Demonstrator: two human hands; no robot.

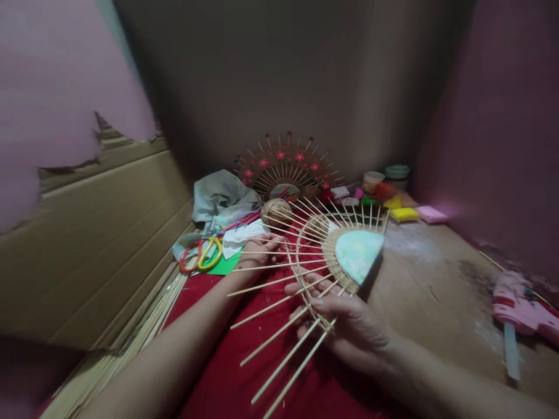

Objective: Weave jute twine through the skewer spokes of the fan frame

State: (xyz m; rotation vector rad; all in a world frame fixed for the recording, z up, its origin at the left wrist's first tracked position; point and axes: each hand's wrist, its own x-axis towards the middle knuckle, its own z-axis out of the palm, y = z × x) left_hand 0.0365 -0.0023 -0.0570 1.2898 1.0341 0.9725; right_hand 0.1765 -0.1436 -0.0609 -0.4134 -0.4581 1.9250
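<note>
A half-round fan frame (305, 254) of thin wooden sticks spreads out from a woven twine band around a pale blue-green half disc (358, 253). My right hand (353, 323) holds the frame from below at its near side, thumb on top and fingers under the sticks. Farther out, a second arc of twine (298, 251) runs through the sticks. At the left stick tips my left hand (264, 247) has its fingers pinched together, seemingly on a strand of this twine. Just beyond it lies a ball of twine (276, 213).
Scissors (209, 254) with red and yellow handles lie at left on green paper (227, 263). A finished flower-decorated fan (282, 160) stands against the back wall. Yellow (404, 215) and pink packets (431, 214) are at right, beyond a pink glue gun (517, 305). Cardboard (109, 244) stands along the left.
</note>
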